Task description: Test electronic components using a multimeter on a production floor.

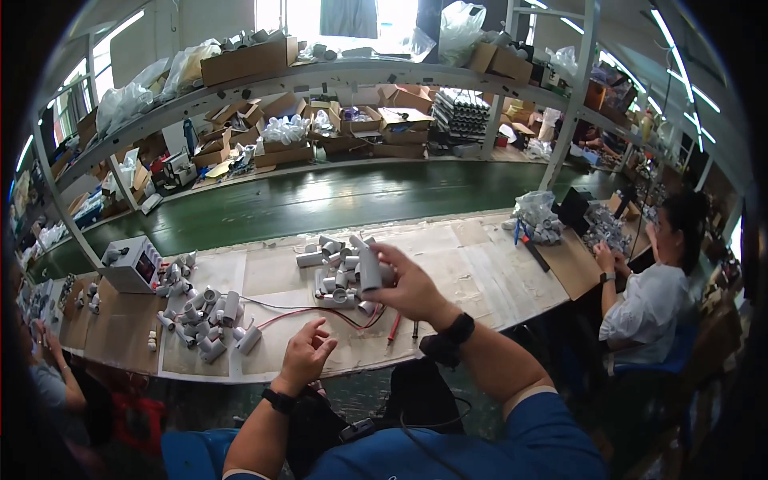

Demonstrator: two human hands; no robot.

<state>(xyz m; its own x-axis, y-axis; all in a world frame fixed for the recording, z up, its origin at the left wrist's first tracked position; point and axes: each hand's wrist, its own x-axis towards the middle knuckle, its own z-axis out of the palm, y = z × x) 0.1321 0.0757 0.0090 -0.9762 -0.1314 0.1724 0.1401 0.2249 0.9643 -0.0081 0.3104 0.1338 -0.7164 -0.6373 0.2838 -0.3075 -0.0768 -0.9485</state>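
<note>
A light grey cylindrical housing [370, 270] is gripped in my right hand [414, 286], raised over the table at the near side of a pile of similar grey parts [340, 276]. My left hand [306, 352] is at the table's front edge with thumb and fingers apart, holding nothing. Between the hands, red and black wires [276, 318] run across the tabletop. A red pen-shaped probe [394, 329] lies near the front edge, and a dark one [415, 329] lies to its right. Another heap of grey cylinders [210, 316] spreads out left of my left hand.
A white boxy device [132, 265] with a dark front stands at the table's left. Beyond the table runs a green conveyor belt [320, 188] under a loaded shelf [360, 70]. At right, a co-worker [652, 300] sits beside a bagged pile of parts [538, 217].
</note>
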